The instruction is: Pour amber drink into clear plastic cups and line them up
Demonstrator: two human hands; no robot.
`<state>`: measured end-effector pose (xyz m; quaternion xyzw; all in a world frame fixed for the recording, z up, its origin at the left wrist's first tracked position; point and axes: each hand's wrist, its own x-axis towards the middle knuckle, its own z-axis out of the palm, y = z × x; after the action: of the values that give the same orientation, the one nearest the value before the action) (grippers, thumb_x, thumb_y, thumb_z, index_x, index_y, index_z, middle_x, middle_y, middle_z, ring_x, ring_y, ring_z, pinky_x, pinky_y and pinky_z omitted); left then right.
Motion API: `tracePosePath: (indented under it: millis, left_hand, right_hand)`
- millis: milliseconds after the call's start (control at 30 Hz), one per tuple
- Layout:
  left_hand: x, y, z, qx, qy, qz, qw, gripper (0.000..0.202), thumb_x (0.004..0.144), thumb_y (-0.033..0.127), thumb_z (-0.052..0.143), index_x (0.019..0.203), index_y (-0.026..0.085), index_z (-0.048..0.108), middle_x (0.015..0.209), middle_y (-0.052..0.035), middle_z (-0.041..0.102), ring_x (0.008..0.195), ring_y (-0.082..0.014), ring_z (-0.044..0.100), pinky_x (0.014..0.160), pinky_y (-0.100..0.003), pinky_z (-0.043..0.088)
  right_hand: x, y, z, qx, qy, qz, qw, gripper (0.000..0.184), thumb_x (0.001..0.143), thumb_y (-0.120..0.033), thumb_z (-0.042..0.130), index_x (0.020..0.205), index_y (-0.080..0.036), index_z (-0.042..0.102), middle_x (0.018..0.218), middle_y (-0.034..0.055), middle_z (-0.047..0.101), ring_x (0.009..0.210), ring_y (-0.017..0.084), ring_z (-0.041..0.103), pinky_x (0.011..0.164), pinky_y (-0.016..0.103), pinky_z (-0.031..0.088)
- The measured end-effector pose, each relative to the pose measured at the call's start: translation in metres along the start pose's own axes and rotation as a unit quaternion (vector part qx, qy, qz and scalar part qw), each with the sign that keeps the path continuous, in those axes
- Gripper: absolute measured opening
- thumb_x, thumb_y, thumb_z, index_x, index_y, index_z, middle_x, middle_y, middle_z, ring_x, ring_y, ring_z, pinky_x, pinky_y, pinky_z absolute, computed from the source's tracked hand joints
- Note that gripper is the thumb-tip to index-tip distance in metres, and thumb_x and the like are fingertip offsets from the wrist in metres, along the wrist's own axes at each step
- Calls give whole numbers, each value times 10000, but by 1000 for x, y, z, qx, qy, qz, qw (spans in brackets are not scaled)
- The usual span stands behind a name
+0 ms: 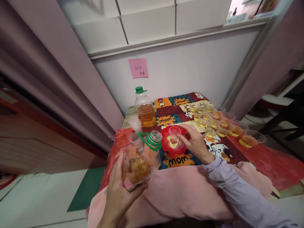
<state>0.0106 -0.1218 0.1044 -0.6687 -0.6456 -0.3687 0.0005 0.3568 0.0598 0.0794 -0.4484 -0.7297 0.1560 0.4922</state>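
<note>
My left hand is wrapped round a clear plastic bottle holding amber liquid, tilted with its open mouth and green ring toward the right. My right hand pinches a small clear plastic cup that stands on a red flower-shaped plate. The cup looks empty. The bottle's mouth is just left of the plate, apart from the cup.
A second bottle with a green cap stands at the back. Several cups of amber liquid line the right side of the patterned tablecloth. A stack of empty cups and a red bag lie left. A pink note is on the wall.
</note>
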Motion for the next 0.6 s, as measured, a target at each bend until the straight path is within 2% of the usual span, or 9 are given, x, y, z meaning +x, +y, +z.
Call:
tracePosePath:
  millis: [33,100,200,267,333,400,467,533,600]
  left_hand:
    - [1,1,1,5,1,9,1000,1289,811,701,968,1855,333,308,1800,-276,554,1594,-573,595,1205,-826,560]
    - [3,3,3,13,-2,23,1000,1290,821,723,953,1862,353,288,1808,-259,551,1598,-566,593,1203,-819,565]
    - [5,6,7,24,-11,28,999,1314,822,763,933,1873,380,243,1804,-233,566,1585,-544,616,1190,-790,588]
    - [5,8,9,31,-14,30,999,1321,827,782,919,1878,394,218,1807,-222,565,1582,-531,622,1187,-784,589]
    - [4,9,12,39,-11,34,999,1321,829,803,904,1879,398,213,1811,-213,562,1584,-520,623,1192,-769,589]
    - [3,11,15,51,-9,36,998,1330,818,823,900,1878,384,226,1812,-212,562,1585,-512,623,1201,-739,594]
    - [4,12,16,62,-15,35,997,1354,804,847,894,1879,366,227,1811,-219,562,1591,-514,616,1203,-723,597]
    - [6,13,14,52,-29,32,998,1347,808,879,866,1878,362,233,1822,-218,550,1612,-514,593,1218,-729,581]
    - [9,9,8,14,-17,11,1000,1224,842,894,821,1840,359,358,1818,-191,564,1632,-490,576,1270,-712,540]
  right_hand:
    - [-2,-7,2,51,-9,26,998,364,1086,-465,755,1372,-245,804,1319,158,843,1153,326,829,1031,493,697]
    - [-9,-21,12,178,-83,84,977,459,1039,-583,818,1346,-243,798,1226,136,852,1041,297,831,958,462,704]
    - [-25,-44,40,374,-221,134,891,877,831,-766,969,1482,-239,707,1454,174,790,1263,351,800,1099,522,664]
    - [-34,-59,58,470,-264,159,827,1068,735,-797,1022,1564,-251,626,1583,198,714,1390,394,748,1180,584,618]
    - [-41,-70,71,531,-279,190,777,1177,676,-774,1069,1613,-273,562,1590,198,696,1433,416,724,1204,623,599]
    - [-43,-76,78,565,-274,217,748,1294,578,-711,1138,1642,-305,523,1589,184,685,1483,429,690,1231,643,580]
    - [-44,-78,81,585,-260,231,733,1374,487,-641,1187,1645,-326,518,1626,177,654,1547,440,639,1258,651,561]
    - [-43,-76,83,596,-248,239,725,1379,464,-609,1201,1635,-332,527,1687,183,603,1588,449,601,1271,663,548]
    - [-44,-73,85,602,-236,244,723,1366,470,-628,1195,1628,-330,535,1744,196,544,1608,459,579,1279,677,535]
